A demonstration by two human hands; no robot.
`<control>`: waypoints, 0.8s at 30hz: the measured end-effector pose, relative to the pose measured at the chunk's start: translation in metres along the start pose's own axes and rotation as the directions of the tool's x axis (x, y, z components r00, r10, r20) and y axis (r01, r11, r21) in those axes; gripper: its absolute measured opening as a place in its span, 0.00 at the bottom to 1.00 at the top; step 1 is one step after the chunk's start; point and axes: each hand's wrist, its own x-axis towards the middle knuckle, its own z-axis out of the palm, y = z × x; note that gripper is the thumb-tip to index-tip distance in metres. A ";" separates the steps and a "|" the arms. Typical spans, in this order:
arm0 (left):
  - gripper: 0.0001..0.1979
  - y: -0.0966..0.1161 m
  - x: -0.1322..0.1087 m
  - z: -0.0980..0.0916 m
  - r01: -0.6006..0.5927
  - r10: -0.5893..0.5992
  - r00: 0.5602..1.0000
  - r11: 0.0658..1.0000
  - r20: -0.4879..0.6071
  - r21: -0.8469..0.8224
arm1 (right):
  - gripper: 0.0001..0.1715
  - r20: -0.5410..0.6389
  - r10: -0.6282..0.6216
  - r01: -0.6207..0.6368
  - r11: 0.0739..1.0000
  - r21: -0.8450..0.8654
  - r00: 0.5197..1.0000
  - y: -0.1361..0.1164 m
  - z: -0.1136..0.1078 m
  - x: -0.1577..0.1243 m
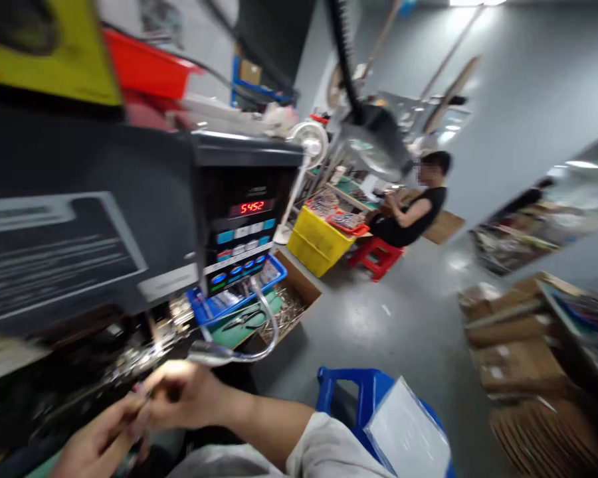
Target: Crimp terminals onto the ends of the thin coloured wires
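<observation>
My right hand is at the lower left, its thumb and fingers pinched together on something small that blur hides. Touching it from below and to the left is my left hand, fingers bent around a small item I cannot make out. A reddish spot shows between the fingertips. Just above the hands are scattered shiny metal parts beneath a dark machine. A bendable metal lamp reaches close to my right hand. The machine's control panel shows red digits.
A blue tray, pliers and a cardboard box of metal pieces lie beyond the hands. A blue stool holds a plastic-covered sheet. Farther off, a person sits on a red stool beside a yellow crate.
</observation>
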 end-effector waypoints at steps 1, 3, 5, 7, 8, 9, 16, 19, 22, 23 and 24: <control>0.23 0.003 -0.003 -0.001 -0.003 0.008 0.997 0.998 0.078 -0.061 | 0.18 -0.131 0.013 -0.021 0.998 -0.058 0.991 -0.005 0.004 -0.001; 0.18 0.007 -0.005 -0.002 -0.046 0.050 0.999 0.984 0.019 -0.170 | 0.13 -0.345 0.014 -0.076 0.983 -0.169 0.939 -0.016 0.009 -0.001; 0.14 0.007 -0.001 0.000 -0.072 0.082 0.996 0.969 0.032 -0.237 | 0.12 -0.347 0.040 -0.094 0.985 -0.142 0.937 -0.022 0.009 0.005; 0.12 0.002 0.004 0.002 -0.089 0.094 0.996 0.960 0.008 -0.265 | 0.10 -0.316 0.062 -0.097 0.990 -0.097 0.947 -0.023 0.009 0.011; 0.11 -0.001 0.005 0.004 -0.088 0.089 0.996 0.961 -0.012 -0.262 | 0.10 -0.304 0.066 -0.094 0.992 -0.080 0.951 -0.023 0.009 0.013; 0.11 -0.003 0.006 0.005 -0.094 0.089 0.996 0.962 -0.030 -0.256 | 0.09 -0.298 0.064 -0.089 0.994 -0.069 0.952 -0.022 0.010 0.015; 0.07 -0.015 0.003 0.007 -0.183 0.172 0.980 0.975 -0.098 -0.125 | 0.06 -0.342 0.016 -0.038 0.998 -0.056 0.940 -0.017 0.018 0.017; 0.06 -0.015 0.006 0.005 -0.210 0.204 0.972 0.977 -0.117 -0.039 | 0.05 -0.346 -0.011 -0.022 0.996 -0.091 0.938 -0.014 0.016 0.018; 0.06 -0.014 0.007 0.004 -0.233 0.238 0.963 0.971 -0.127 0.049 | 0.06 -0.333 -0.090 0.021 0.979 -0.204 0.939 -0.009 0.010 0.018; 0.06 -0.014 0.007 0.003 -0.239 0.248 0.960 0.968 -0.129 0.079 | 0.07 -0.325 -0.115 0.036 0.970 -0.240 0.939 -0.007 0.008 0.018; 0.07 -0.013 0.007 0.003 -0.243 0.256 0.958 0.964 -0.130 0.110 | 0.08 -0.315 -0.132 0.046 0.963 -0.266 0.940 -0.005 0.007 0.018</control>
